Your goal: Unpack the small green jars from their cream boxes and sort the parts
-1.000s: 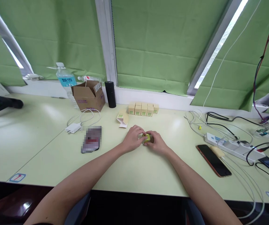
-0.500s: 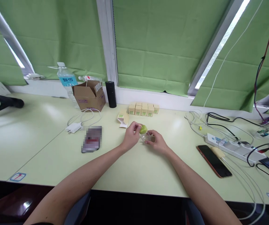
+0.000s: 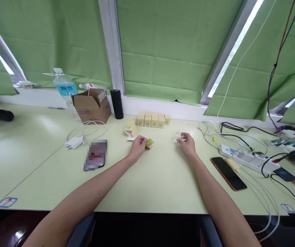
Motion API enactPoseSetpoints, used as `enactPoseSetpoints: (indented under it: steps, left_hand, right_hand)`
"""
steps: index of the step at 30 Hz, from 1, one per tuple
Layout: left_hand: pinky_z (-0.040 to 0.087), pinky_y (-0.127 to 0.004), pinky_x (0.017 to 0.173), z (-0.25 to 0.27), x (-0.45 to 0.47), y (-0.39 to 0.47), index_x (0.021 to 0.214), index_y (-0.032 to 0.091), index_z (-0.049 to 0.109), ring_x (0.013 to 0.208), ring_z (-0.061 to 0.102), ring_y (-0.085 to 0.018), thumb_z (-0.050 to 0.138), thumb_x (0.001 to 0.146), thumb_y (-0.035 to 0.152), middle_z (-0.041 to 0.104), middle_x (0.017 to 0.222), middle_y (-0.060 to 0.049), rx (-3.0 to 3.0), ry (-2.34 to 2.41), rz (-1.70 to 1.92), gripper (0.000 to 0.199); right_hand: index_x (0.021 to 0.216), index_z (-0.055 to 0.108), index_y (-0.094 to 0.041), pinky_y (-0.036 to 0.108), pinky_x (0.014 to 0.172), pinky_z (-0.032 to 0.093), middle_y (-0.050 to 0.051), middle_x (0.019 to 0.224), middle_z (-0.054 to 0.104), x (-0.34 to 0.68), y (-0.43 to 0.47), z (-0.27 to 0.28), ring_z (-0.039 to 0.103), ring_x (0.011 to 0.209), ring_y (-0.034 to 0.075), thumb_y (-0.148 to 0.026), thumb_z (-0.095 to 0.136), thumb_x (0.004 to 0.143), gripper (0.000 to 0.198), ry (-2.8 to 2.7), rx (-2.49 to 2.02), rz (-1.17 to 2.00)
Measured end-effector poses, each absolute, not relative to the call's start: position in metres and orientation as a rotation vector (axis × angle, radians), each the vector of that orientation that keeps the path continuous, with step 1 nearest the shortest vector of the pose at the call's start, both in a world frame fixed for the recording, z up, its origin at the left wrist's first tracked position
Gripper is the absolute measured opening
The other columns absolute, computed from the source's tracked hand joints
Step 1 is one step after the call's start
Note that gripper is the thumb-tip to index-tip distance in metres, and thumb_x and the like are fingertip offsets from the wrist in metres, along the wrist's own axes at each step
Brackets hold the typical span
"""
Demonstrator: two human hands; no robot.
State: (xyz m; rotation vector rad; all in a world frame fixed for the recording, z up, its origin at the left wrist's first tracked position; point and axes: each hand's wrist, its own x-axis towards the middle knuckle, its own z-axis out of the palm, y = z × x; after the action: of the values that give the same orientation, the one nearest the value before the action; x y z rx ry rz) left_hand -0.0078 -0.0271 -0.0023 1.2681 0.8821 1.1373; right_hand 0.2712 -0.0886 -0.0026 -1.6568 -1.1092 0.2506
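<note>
Green blinds (image 3: 160,51) hang behind a pale, glossy counter (image 3: 160,185). A brown carton (image 3: 92,106) has raised flaps, its inside hidden; small boxes (image 3: 151,120) stand clustered. Over mid-counter, the left hand (image 3: 137,146) pinches a rounded green piece (image 3: 149,142), pale-edged; the right hand (image 3: 188,143), well apart, grips a clear container (image 3: 179,135).

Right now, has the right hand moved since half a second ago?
Yes: against the small boxes, the right hand has shifted rightward and slightly farther back.
</note>
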Motion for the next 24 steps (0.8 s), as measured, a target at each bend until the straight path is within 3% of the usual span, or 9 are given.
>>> enactPoseSetpoints:
  steps: [9,16,20,24]
  left_hand:
    - [0.065,-0.037,0.066,-0.002,-0.008,-0.028,0.078,0.019,0.056,0.075,0.068,-0.019,0.073,0.084,0.039,0.065,0.076,-0.002,1.247,0.908,1.110,0.027]
    - [0.063,-0.031,0.063,0.001,-0.008,-0.029,0.080,0.017,0.057,0.074,0.068,-0.017,0.074,0.084,0.033,0.067,0.077,-0.002,1.179,0.929,1.111,0.024]
    - [0.063,-0.031,0.065,0.005,-0.009,-0.030,0.081,0.016,0.057,0.071,0.070,-0.017,0.071,0.088,0.028,0.069,0.076,-0.003,1.123,0.944,1.099,0.019]
    - [0.065,-0.033,0.068,0.012,-0.009,-0.033,0.082,0.017,0.054,0.067,0.072,-0.016,0.065,0.091,0.023,0.070,0.076,-0.003,1.063,0.941,1.067,0.015]
  right_hand:
    - [0.124,0.062,-0.018,0.051,0.102,0.046,0.015,0.119,0.065,0.290,-0.088,-0.016,0.060,0.110,0.031,-0.028,0.060,0.077,0.048,-1.149,-1.783,0.103]
    - [0.124,0.058,-0.017,0.043,0.090,0.048,0.012,0.108,0.062,0.287,-0.094,-0.009,0.059,0.102,0.029,-0.023,0.056,0.076,0.048,-1.102,-1.855,-0.006]
    - [0.110,0.060,-0.019,0.042,0.088,0.047,0.008,0.096,0.061,0.273,-0.100,0.006,0.058,0.094,0.026,-0.022,0.054,0.080,0.031,-1.136,-1.830,-0.120]
    - [0.105,0.061,-0.020,0.036,0.074,0.049,0.006,0.089,0.064,0.227,-0.110,0.015,0.061,0.078,0.021,-0.020,0.052,0.090,0.018,-1.561,-1.597,-0.285]
